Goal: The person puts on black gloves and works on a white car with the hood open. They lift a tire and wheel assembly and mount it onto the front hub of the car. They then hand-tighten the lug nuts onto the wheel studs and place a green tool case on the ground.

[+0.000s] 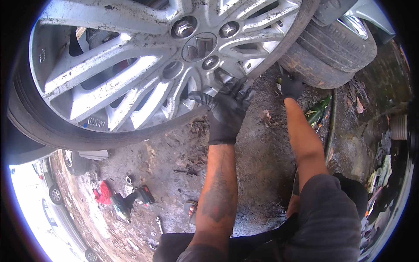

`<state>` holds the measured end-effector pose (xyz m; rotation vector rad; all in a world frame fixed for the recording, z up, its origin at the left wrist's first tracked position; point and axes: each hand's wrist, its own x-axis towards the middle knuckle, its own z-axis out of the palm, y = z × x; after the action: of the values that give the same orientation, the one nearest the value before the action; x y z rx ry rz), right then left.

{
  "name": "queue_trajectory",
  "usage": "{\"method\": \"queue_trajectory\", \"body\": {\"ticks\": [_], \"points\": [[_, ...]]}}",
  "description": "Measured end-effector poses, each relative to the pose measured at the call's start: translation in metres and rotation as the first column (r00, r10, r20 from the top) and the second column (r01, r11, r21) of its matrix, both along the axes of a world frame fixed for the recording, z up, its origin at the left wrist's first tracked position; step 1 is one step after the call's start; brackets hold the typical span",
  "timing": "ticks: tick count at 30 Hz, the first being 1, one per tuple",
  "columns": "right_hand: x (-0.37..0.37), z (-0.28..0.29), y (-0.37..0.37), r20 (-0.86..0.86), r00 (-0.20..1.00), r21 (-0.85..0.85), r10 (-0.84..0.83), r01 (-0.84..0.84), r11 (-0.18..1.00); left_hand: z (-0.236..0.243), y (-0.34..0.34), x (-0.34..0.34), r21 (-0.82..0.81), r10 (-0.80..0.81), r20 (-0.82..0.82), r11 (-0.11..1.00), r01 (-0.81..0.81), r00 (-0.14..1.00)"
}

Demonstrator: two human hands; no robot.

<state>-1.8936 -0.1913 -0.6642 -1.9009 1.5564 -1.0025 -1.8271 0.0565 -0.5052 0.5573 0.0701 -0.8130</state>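
A large silver alloy wheel in a thin black tyre fills the upper left. Around its centre cap sit lug nuts, among them one bright nut; another recess looks dark, with no nut visible. My left hand, in a black glove, has its fingers spread over the lower right spokes, at the rim's edge. My right hand, also black-gloved, is beside the wheel's right side, below the stacked tyres. Its fingers are dark and partly hidden, so their grip does not show.
Stacked worn tyres stand at the upper right. On the dirty ground lie a cordless impact wrench, a red cloth, a ratchet and a green leafy piece. A sandalled foot shows beside my left forearm. Parked cars stand at far left.
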Motion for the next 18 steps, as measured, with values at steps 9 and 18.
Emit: {"method": "queue_trajectory", "body": {"ticks": [9, 18], "points": [[0.019, 0.148, 0.079, 0.962, 0.270, 0.083, -0.031, -0.185, 0.979, -0.004, 0.001, 0.001, -0.031, -0.049, 0.023, 0.998, 0.049, 0.999], [0.041, 0.264, 0.201, 0.829, 0.173, -0.413, 0.532, -0.453, 0.790, 0.014, 0.020, -0.014, -0.005, 0.050, 0.005, 0.999, -0.050, 0.999]]}}
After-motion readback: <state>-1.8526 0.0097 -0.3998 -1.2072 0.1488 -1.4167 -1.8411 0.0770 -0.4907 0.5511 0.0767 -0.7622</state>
